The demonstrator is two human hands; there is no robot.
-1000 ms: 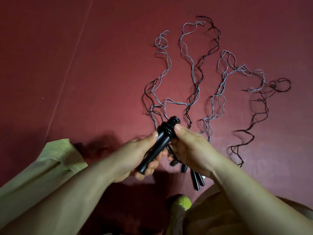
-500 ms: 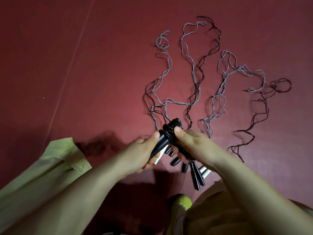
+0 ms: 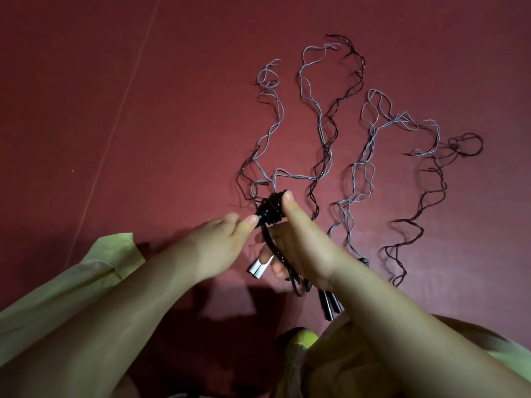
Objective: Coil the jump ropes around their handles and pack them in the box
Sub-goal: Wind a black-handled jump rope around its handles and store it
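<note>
A pair of black jump-rope handles with black cord coiled around the top (image 3: 271,209) is held above the red floor. My right hand (image 3: 301,242) grips the coiled bundle, thumb pressed on its upper end. My left hand (image 3: 215,248) pinches the bundle's lower left side with thumb and fingertips. Below my hands lie a white handle pair (image 3: 258,270) and black handles (image 3: 330,307), partly hidden by my right wrist. Several grey and black ropes (image 3: 324,133) trail in wavy lines across the floor beyond. No box is in view.
The red floor (image 3: 115,110) has a thin seam line running diagonally at the left. My green sleeves and clothing fill the bottom corners. A yellow-green rounded object (image 3: 304,340) sits at the bottom centre.
The coiled handles have tipped further from my body and my left hand has slid from gripping the shaft to pinching near the coil. The white handles on the floor are now uncovered.
</note>
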